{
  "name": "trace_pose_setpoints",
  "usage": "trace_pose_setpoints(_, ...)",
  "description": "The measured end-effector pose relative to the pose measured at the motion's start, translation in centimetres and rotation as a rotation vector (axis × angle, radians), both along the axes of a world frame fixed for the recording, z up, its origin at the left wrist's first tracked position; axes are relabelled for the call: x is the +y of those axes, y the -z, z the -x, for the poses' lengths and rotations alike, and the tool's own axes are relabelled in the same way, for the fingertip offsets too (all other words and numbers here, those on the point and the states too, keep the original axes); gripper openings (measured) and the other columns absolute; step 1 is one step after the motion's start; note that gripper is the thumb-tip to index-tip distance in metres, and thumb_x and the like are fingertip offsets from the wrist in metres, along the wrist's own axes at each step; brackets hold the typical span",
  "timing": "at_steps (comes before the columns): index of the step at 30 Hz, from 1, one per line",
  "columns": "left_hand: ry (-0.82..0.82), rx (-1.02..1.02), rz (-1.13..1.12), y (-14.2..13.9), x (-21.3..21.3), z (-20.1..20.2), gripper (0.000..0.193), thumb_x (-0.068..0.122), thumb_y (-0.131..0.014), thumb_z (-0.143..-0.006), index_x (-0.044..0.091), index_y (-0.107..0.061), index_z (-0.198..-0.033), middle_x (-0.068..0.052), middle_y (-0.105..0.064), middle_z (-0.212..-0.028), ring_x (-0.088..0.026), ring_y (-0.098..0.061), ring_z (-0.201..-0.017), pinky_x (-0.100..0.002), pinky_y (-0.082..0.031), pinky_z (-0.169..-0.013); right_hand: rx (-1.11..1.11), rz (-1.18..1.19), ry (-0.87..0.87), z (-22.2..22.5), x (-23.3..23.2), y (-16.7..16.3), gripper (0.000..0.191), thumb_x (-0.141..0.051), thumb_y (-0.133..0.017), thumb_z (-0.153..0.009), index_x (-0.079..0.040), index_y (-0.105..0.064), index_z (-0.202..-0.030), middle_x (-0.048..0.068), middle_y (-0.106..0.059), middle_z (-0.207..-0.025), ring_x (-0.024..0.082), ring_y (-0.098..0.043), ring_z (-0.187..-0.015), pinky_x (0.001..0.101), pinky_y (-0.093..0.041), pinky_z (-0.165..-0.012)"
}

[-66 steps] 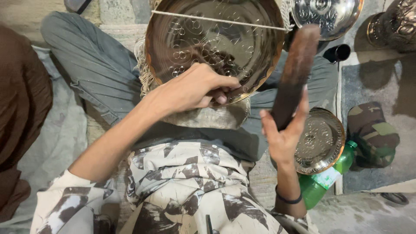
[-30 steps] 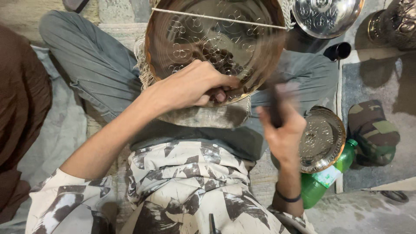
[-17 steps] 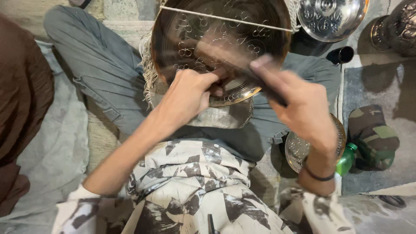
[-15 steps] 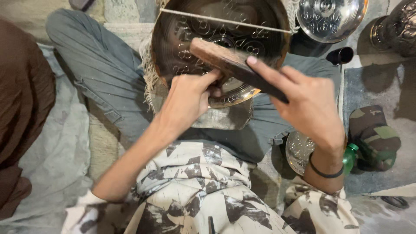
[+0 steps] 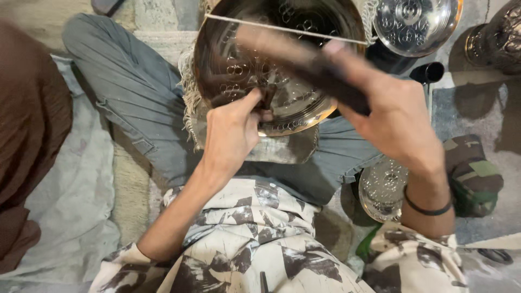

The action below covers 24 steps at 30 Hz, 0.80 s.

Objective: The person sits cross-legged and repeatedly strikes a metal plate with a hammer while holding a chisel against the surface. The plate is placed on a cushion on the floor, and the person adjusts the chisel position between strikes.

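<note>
A large round metal plate (image 5: 239, 49) with a stamped pattern rests tilted on my lap against a pale block (image 5: 282, 149). My left hand (image 5: 230, 133) pinches a small dark punch (image 5: 267, 97) upright on the plate's lower part. My right hand (image 5: 393, 116) grips a long dark wooden mallet (image 5: 293, 57), blurred, which lies across the plate just above the punch. A thin white string (image 5: 282, 28) runs across the plate's top.
A smaller patterned metal dish (image 5: 382, 187) lies by my right knee, a shiny one (image 5: 415, 24) at the top right. A dark metal vessel (image 5: 496, 38) stands at the far right. A camouflage cloth (image 5: 472, 176), a green bottle (image 5: 366, 247) and brown fabric (image 5: 27, 141) lie nearby.
My right hand swung the mallet from upright beside the plate down across it, onto the punch. The left hand stayed on the punch.
</note>
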State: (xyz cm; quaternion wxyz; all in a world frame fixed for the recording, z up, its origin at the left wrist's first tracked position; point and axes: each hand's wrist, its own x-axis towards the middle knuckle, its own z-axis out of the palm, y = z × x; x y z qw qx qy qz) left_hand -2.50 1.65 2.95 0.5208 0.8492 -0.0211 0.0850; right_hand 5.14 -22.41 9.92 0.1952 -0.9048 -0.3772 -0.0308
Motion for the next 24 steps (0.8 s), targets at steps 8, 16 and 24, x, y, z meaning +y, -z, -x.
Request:
trace_pose_setpoints(8,0.302,-0.036,-0.019,0.7,1.2,-2.3,0.031,-0.009,-0.066,-0.083,0.002,-0.065,-0.111,-0.018,-0.073,-0.087,-0.032,-0.076,-0.086,-0.037,-0.058,-0.07,0.243,-0.351,0.218,3.1,-1.2,3.1,0.072,-0.01,-0.078,-0.103,-0.021,-0.036,-0.161,0.013,-0.068,-0.126,0.023,-0.072,-0.095,0.0303,-0.058,-0.077)
trace_pose_setpoints(16,0.652,0.051,-0.096,0.2,2.2,-5.4,0.044,-0.011,-0.062,-0.072,0.002,-0.067,-0.115,-0.016,-0.073,-0.082,-0.033,-0.073,-0.075,-0.04,-0.056,-0.067,0.307,-0.602,0.487,8.1,-0.9,6.7,0.091,-0.003,-0.078,-0.095,-0.018,-0.026,-0.168,0.014,-0.066,-0.112,0.016,-0.063,-0.094,0.029,-0.052,-0.079)
trace_pose_setpoints(24,0.848,0.16,-0.14,-0.1,2.2,-6.7,0.045,-0.01,-0.063,-0.071,0.004,-0.068,-0.114,-0.012,-0.075,-0.079,-0.025,-0.076,-0.074,-0.036,-0.057,-0.069,0.589,-0.848,0.832,11.5,-1.0,9.1,0.094,0.0,-0.075,-0.089,-0.011,-0.022,-0.166,0.006,-0.06,-0.085,0.012,-0.055,-0.061,0.0274,-0.046,-0.053)
